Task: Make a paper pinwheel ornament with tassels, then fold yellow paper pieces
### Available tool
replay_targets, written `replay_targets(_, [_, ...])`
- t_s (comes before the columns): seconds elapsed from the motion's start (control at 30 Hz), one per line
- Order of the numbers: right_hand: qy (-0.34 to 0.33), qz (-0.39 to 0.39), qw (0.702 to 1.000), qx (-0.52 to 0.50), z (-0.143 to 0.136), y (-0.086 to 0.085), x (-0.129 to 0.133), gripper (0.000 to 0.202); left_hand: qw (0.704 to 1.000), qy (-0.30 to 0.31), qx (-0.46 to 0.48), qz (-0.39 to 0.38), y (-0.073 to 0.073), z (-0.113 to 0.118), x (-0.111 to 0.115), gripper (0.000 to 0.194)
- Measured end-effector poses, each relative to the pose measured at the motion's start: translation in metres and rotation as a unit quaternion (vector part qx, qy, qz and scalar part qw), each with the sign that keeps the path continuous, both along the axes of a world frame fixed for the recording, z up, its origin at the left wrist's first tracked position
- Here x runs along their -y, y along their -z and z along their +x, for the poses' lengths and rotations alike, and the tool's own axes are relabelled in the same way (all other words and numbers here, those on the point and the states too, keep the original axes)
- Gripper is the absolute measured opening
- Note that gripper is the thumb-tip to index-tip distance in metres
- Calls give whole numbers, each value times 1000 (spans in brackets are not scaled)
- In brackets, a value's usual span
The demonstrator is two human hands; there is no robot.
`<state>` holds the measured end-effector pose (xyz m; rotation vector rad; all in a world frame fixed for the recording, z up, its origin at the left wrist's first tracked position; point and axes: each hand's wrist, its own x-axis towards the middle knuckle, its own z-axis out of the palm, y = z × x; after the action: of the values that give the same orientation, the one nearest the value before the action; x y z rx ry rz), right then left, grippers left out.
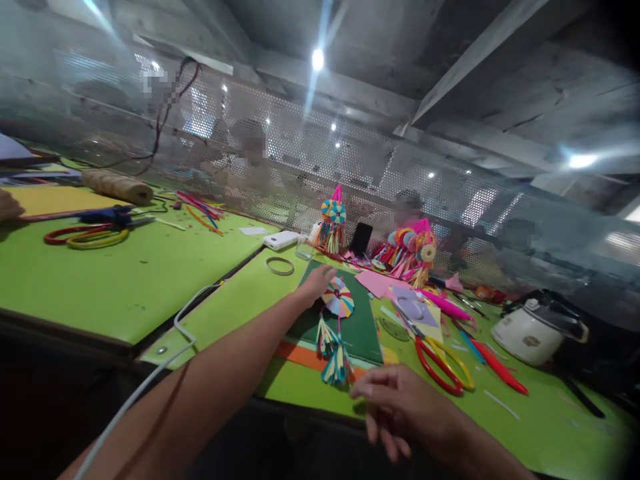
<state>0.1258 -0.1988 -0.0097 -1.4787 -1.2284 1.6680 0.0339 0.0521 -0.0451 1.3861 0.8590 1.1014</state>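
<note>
A round paper ornament (340, 299) with multicoloured wedges lies on a dark green sheet (364, 330). Two fringed paper tassels (334, 360) hang from it toward the table's front edge. My left hand (316, 283) reaches to the ornament's upper left rim, fingers stretched out; whether it touches the rim is hard to tell. Just right of the tassels, my right hand (400, 407) is raised over the front edge with its fingers apart and nothing in them. Scissors with red and yellow handles (443, 363) lie beyond my right hand.
Finished tasselled ornaments (333, 223) stand at the back by a perforated screen (295, 160). A phone (361, 239), tape ring (280, 266), red cutter (500, 370) and white pot (530, 330) lie about. A white cable (180, 327) crosses near my left arm. Another person's hand (9, 205) shows far left.
</note>
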Motion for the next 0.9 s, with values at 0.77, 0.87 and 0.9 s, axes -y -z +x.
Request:
replay_targets(0.77, [-5,479,829,289,38,25,-93,29,809,218,-389,384,-35,-90,98,36])
replay_targets(0.87, [26,477,832,281,38,24,-94,25,838,224,-344,360,-35,-99,98,39])
replay_targets(0.9, [36,476,833,280,37,23,-93,24,847,225,-327,353,-35,-100,98,40])
